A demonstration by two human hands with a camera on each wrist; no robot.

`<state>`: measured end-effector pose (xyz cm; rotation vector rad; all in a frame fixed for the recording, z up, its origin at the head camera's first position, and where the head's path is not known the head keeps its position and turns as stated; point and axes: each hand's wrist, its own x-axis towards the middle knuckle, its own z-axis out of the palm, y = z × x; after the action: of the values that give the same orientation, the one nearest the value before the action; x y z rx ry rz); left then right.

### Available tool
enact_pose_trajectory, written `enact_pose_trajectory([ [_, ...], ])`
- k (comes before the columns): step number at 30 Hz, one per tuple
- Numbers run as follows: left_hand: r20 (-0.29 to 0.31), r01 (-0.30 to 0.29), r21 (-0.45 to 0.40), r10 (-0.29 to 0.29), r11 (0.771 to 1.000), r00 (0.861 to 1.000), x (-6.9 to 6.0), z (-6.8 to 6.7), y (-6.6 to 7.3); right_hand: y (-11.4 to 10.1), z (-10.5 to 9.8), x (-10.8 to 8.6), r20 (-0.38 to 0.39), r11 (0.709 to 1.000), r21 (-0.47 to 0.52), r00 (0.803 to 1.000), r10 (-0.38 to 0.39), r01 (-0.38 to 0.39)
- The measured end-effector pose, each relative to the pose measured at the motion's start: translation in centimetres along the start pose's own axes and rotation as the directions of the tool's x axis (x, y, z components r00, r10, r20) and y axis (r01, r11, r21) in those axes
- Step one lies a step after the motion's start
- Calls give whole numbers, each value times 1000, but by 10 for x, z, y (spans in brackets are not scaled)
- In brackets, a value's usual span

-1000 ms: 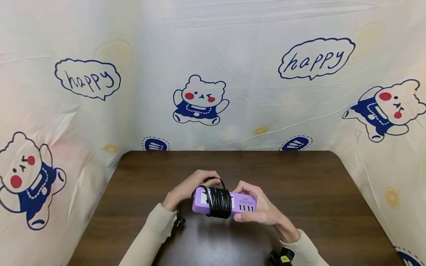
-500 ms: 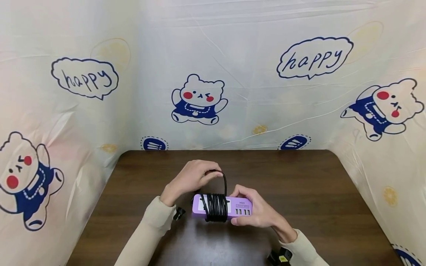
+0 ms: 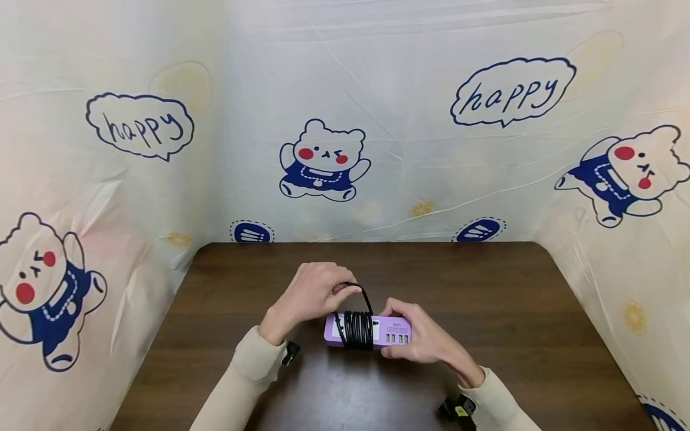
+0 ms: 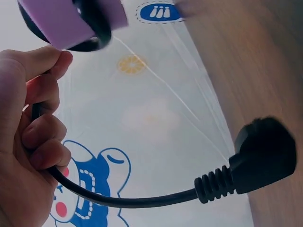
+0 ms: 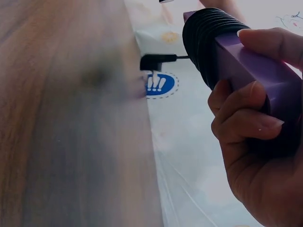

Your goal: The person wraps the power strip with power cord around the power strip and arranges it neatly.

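Observation:
A purple power strip (image 3: 383, 324) with several USB ports at its right end is held above the table. Its black cord (image 3: 358, 330) is wound in several turns round the strip's middle. My right hand (image 3: 423, 336) grips the strip's right end, thumb on the near side and fingers on the far side. My left hand (image 3: 314, 291) pinches the cord's free length just beyond the strip's left part. In the left wrist view that hand's fingers curl round the cord, and the black plug (image 4: 265, 156) dangles from its free end. The right wrist view also shows the plug (image 5: 158, 61).
The brown wooden table (image 3: 485, 287) spreads beneath both hands. A pale printed curtain (image 3: 399, 120) with bears and "happy" bubbles closes off the back and both sides. Black camera mounts (image 3: 457, 408) sit at the wrists.
My left hand first rose away from the strip, drawing the cord up, then dipped slightly. The strip tilted a little and shifted slightly; the right hand kept its grip on it.

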<state>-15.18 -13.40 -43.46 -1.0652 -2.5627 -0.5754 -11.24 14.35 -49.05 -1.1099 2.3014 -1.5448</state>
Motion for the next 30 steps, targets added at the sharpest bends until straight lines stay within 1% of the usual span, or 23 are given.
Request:
enact_pose_trajectory([
  [5, -32, -24, 31, 25, 999, 999, -5, 4, 9, 5, 2, -1, 6, 999, -28, 1000, 18, -18],
  [10, -70, -68, 63, 73, 996, 995, -6, 4, 21, 6, 3, 0, -2, 998, -54, 1000, 24, -24],
  [13, -97, -85, 81, 92, 993, 991, -6, 2, 28, 3, 3, 0, -18, 996, -83, 999, 28, -30],
  [15, -120, -84, 95, 95, 992, 988, -8, 2, 33, -1, 2, 1, -43, 994, -99, 998, 42, -46],
  [19, -161, -58, 117, 76, 991, 984, -11, 3, 41, -7, 0, 3, -106, 988, -124, 991, 83, -96],
  [22, -191, -32, 112, 53, 993, 980, -13, 4, 47, -11, -2, 4, -134, 985, -131, 986, 98, -115],
  [27, -250, 14, 111, 14, 994, 968, -18, 9, 57, -14, -4, 6, -147, 985, -127, 985, 96, -115],
  [30, -280, 51, 102, -20, 994, 960, -20, 14, 64, -13, -5, 6, -157, 987, -124, 984, 86, -106],
])
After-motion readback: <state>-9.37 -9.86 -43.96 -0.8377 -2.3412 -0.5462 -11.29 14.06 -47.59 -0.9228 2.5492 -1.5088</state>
